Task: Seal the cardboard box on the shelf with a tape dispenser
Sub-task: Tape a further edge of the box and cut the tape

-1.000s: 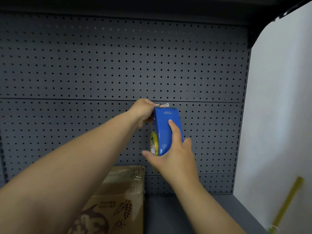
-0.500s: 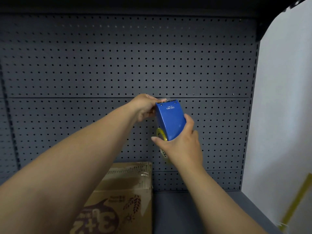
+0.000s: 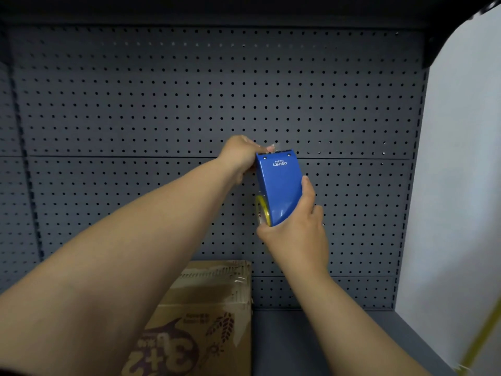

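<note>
- Grey pegboard back panel [image 3: 162, 104] fills the view, dark shelf surface [image 3: 311, 343] below, white wall at right.
- Right hand [image 3: 295, 229] wrapped around the lower end of the blue tape dispenser [image 3: 279, 185], holding it up in mid-air in front of the panel; yellow roll core shows at its left edge.
- Left hand [image 3: 241, 156] pinched at the dispenser's top left corner, by the cutter end; looks like it is grasping the loose tape end, tape itself too clear to confirm.
- Cardboard box [image 3: 206, 316] sits on the shelf at bottom centre, well below the dispenser, partly behind the left forearm; some shiny tape seems to lie on its top already.
- Step, as judged: freeing or pulling out the tape end, not yet applying.
- Next move calls for lowering both hands to the box top, sticking the end at the seam, then drawing the dispenser along it.
</note>
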`<state>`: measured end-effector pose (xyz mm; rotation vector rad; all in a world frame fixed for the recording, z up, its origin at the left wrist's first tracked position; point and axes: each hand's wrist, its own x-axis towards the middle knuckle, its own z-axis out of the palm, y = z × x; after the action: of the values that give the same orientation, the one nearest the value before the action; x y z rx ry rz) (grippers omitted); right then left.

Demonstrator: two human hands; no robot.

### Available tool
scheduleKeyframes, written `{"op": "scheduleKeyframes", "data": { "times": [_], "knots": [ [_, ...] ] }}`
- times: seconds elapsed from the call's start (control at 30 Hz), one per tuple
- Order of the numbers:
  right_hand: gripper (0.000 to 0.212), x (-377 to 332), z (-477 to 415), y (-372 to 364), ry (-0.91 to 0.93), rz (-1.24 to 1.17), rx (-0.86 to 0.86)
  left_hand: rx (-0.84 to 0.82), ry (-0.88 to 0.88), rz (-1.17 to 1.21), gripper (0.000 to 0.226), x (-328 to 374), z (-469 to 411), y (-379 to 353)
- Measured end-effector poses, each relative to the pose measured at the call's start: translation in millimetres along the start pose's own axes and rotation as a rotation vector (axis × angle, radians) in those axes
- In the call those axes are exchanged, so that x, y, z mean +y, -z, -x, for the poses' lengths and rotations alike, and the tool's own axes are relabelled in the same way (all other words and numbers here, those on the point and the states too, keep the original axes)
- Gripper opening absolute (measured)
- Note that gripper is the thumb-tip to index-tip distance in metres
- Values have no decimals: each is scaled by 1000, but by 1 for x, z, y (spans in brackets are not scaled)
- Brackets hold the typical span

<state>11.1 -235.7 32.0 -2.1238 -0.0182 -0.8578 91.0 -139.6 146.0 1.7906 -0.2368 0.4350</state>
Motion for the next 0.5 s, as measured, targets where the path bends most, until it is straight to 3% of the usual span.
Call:
{"op": "scheduleKeyframes", "data": {
  "times": [0.17,0.3,0.5],
  "knots": [
    [97,0,7,15,0,-8,3,44,-62,40,20,22,-3,3],
    [96,4,20,25,-17,-18,-8,-15,-103,-8,12,34,-1,11],
    [102,1,28,41,-15,21,-50,44,-107,50,16,42,-11,15]
  ]
}}
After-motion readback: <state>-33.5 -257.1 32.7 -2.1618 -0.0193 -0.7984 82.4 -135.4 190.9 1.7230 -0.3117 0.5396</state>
